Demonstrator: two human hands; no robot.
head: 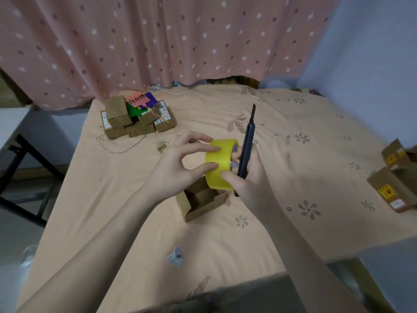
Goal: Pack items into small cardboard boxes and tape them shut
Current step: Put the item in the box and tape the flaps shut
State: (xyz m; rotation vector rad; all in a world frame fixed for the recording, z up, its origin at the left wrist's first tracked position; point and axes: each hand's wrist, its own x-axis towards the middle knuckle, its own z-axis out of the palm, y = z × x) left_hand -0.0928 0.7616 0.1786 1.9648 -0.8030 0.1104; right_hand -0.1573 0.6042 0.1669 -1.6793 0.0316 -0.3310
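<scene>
Above an open cardboard box on a peach, flower-printed cloth, two hands hold a glossy yellow roll of tape. The left hand pinches the roll's smooth outer face with fingertips and thumb. The right hand grips the roll together with a slim black knife, blade pointing up.

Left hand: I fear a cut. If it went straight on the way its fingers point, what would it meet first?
The left hand already touches the yellow tape roll; the black utility knife lies beyond, though depth is unclear.
</scene>
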